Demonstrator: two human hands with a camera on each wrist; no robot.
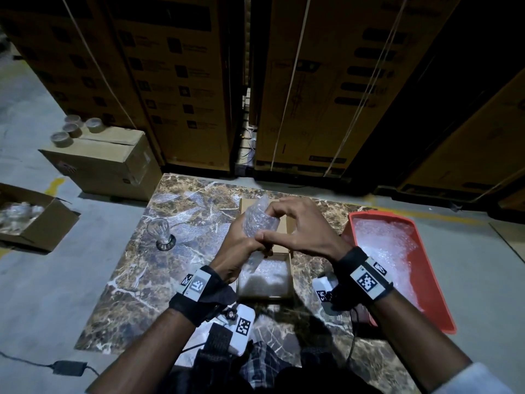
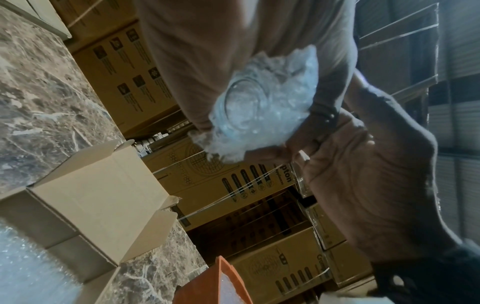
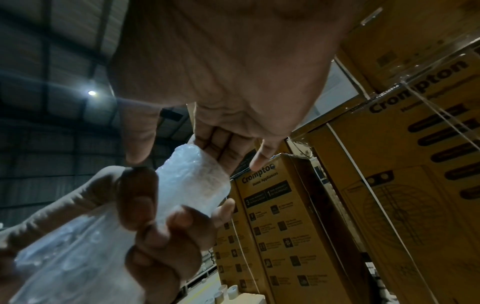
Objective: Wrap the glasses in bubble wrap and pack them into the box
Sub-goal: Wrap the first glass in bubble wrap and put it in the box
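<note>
Glass (image 2: 245, 102) sits half-swaddled in wrap (image 1: 260, 220) above the box (image 1: 265, 281) on the counter (image 1: 136, 268); left hand (image 1: 237, 248) grips it, right hand (image 1: 301, 226) pinches the wrap; wrapping underway, and tucking loose ends probably comes next.

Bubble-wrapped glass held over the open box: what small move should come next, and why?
Probably tuck in the loose wrap end. Both the left hand and right hand grip the wrapped glass, but its rim shows through an open end above the box.
</note>
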